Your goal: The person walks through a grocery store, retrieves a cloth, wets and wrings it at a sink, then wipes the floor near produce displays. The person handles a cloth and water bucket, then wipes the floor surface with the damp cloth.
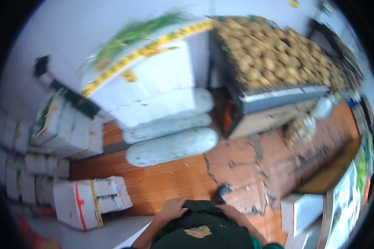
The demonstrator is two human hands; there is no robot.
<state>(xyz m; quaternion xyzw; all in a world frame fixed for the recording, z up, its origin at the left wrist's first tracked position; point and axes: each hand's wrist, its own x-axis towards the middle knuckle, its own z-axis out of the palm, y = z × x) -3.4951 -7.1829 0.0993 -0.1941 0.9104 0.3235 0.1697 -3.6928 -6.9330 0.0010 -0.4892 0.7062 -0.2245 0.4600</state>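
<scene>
My left hand [174,208] rests at the left edge of the dark green apron [202,219] on my body, its fingers at the cloth. On the other side, my right hand [230,211] touches the apron too, with its fingers partly hidden. Whether either hand grips the cloth is not clear. Ahead on the floor lie several long, pale winter melons [173,147]. Behind them stands a white-covered stand [155,84] edged with yellow printed tape, topped by a blurred heap of leafy scallions [137,35].
A large bin of potatoes [277,59] stands at the far right, with a clear bag of produce [300,130] on the worn brown floor [237,158] before it. White taped boxes [78,202] are at the left. A crate [304,208] stands at the lower right.
</scene>
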